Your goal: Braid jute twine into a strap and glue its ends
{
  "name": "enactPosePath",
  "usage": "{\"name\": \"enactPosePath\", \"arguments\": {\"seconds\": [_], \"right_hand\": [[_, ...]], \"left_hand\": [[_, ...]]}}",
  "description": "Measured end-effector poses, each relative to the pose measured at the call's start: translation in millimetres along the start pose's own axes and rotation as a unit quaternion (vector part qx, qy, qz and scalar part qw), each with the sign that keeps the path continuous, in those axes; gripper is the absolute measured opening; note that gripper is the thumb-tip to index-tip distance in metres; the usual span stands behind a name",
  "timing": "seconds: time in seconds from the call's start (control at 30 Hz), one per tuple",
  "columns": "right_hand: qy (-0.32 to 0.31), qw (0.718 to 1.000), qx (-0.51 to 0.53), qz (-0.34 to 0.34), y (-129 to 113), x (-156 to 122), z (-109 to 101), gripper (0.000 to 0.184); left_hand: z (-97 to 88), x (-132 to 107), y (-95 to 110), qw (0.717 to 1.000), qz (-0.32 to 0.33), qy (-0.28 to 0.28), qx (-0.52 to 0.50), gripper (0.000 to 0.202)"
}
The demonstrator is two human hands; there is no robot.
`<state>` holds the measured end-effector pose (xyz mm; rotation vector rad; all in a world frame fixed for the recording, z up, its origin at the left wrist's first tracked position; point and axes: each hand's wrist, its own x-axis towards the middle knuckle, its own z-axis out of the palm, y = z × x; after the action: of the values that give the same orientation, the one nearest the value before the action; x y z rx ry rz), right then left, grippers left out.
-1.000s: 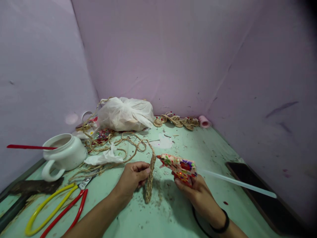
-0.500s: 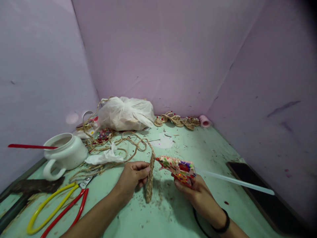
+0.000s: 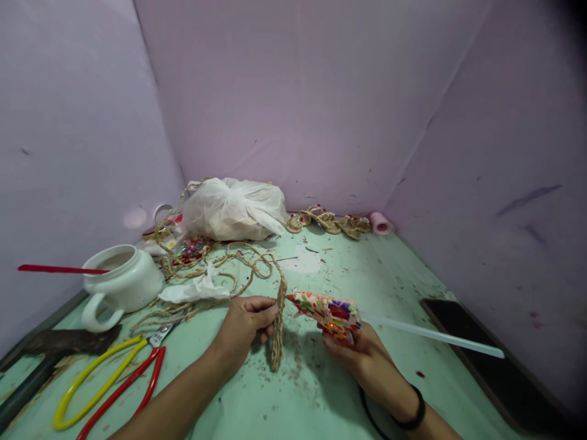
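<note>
Between the thumb and fingers of my left hand (image 3: 250, 324) is a flat strip of coiled braided straw cord (image 3: 278, 339), held upright above the table. From its upper end the loose braided cord (image 3: 250, 253) runs back in loops across the tabletop. My right hand (image 3: 367, 357) is wrapped round the handle of a hot glue gun (image 3: 328, 310) covered in flowered wrapping, with a small light glowing on it. The gun's red nozzle points left, at or very close to the strip's right edge. A long translucent glue stick (image 3: 440, 336) sticks out of its rear.
At left are a white pot (image 3: 126, 281) with a red stick (image 3: 59, 269), a hammer (image 3: 68, 342) and red-and-yellow-handled scissors (image 3: 153, 348). Behind lie a white plastic bag (image 3: 233, 211), small straw sandals (image 3: 325, 221) and a pink spool (image 3: 380, 224). A dark phone-like slab (image 3: 495, 366) lies right.
The glue gun's nozzle has shifted slightly down along the strip. My left hand keeps the same hold, and the view has moved very slightly.
</note>
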<state>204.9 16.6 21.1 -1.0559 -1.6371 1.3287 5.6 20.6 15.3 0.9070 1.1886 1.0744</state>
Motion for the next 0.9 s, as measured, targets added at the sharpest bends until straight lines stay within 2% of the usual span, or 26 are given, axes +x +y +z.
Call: {"name": "enactPosePath", "arguments": {"seconds": [0.33, 0.67, 0.9], "right_hand": [[-0.029, 1.0, -0.003, 0.01, 7.7, -1.0, -1.9, 0.038], [0.005, 1.0, -0.012, 0.007, 3.1, -1.4, 0.2, 0.032], [-0.011, 1.0, -0.019, 0.023, 3.7, -1.1, 1.0, 0.028]], "left_hand": [[1.0, -0.2, 3.2, 1.0, -0.002, 0.007, -0.008, 0.031], [1.1, -0.3, 1.4, 1.0, 0.001, -0.001, -0.006, 0.03], [0.2, 0.2, 1.1, 1.0, 0.003, 0.0, -0.007, 0.03]]}}
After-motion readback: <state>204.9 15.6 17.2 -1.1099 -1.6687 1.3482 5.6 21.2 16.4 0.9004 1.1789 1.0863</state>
